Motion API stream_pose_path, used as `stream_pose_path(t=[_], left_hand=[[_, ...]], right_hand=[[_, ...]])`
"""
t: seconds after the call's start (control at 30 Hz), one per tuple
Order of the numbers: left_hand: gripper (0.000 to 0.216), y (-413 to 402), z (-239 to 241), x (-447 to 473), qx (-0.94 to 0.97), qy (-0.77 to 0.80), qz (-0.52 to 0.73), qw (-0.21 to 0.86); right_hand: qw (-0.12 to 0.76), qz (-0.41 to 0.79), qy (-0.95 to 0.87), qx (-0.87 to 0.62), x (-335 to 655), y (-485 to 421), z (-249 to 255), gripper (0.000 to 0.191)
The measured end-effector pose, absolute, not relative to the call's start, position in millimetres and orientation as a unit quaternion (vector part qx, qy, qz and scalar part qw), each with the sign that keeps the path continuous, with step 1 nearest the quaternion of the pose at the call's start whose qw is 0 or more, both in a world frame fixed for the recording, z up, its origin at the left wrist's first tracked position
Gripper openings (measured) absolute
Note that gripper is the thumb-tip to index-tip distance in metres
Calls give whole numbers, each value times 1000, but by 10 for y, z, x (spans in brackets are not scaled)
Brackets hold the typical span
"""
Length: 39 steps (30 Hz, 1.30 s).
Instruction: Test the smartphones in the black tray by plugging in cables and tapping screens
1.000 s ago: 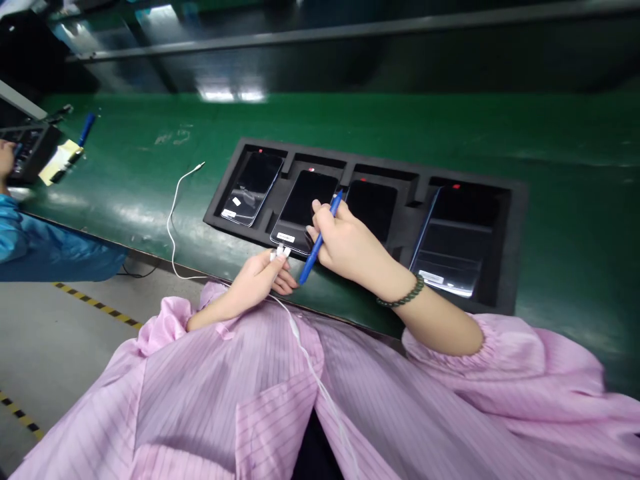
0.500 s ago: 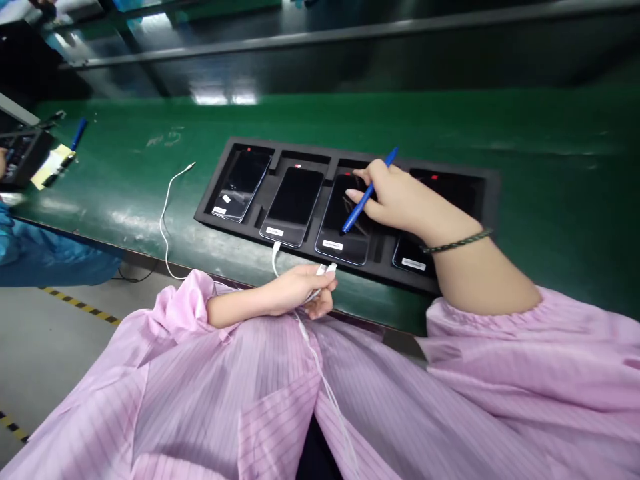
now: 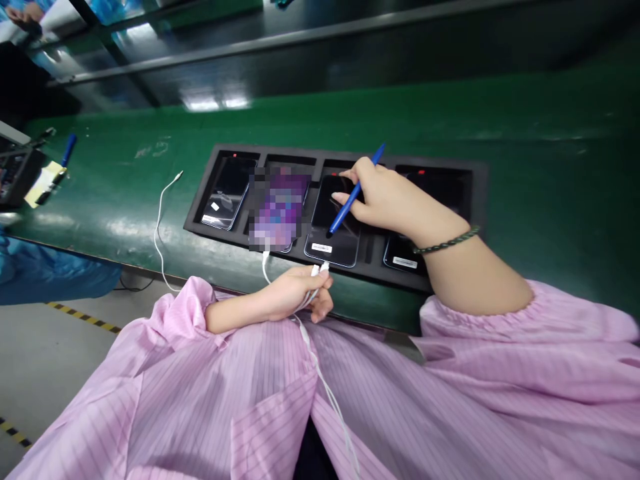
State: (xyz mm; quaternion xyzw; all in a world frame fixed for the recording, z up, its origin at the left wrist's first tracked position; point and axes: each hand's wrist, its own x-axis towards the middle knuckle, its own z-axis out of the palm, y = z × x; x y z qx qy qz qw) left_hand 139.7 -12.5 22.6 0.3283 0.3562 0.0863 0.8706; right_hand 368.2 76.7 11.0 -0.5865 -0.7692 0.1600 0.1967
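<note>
A black foam tray (image 3: 480, 193) lies on the green belt (image 3: 550, 133) and holds several phones in separate slots. My right hand (image 3: 385, 197) is closed on a blue pen (image 3: 354, 193), its tip resting on the third phone (image 3: 333, 223). The second phone (image 3: 280, 203) has a lit screen and a white cable plugged into its near end. My left hand (image 3: 300, 293) is closed on white cable plugs (image 3: 318, 271) at the belt's near edge, just below the third phone. The first phone (image 3: 223, 193) is dark. The fourth phone (image 3: 403, 253) is mostly hidden behind my right wrist.
A loose white cable (image 3: 165, 207) trails over the belt left of the tray. At far left are a black device (image 3: 15, 173), a yellow note and another blue pen (image 3: 67, 150). A person's blue sleeve (image 3: 45, 273) shows at the left edge.
My right hand moved with the pen from the second phone to the third. A cable went into the second phone and its screen lit up. My left hand shifted right with the plugs.
</note>
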Motion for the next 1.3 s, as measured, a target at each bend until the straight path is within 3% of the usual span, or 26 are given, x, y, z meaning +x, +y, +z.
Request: stream_pose_path(t=[0.57, 0.77, 0.87, 1.03, 1.17, 1.3], left_hand=[[28, -145, 285, 1533, 273, 409, 135, 860], [34, -116, 247, 1506, 350, 392, 112, 843], [33, -134, 333, 1370, 499, 419, 86, 754], [31, -238, 670, 990, 779, 383, 143, 475], [29, -325, 902, 950, 736, 254, 208, 592], [15, -386, 975, 1220, 583, 241, 167, 758]], right_hand=[[193, 84, -743, -635, 3493, 694, 82, 23], [212, 122, -722, -647, 3551, 575, 171, 33], [247, 99, -704, -659, 3684, 339, 247, 31], [324, 35, -701, -634, 3907, -127, 216, 26], [331, 67, -746, -574, 3904, -277, 123, 22], [335, 103, -759, -549, 3851, -242, 129, 23]])
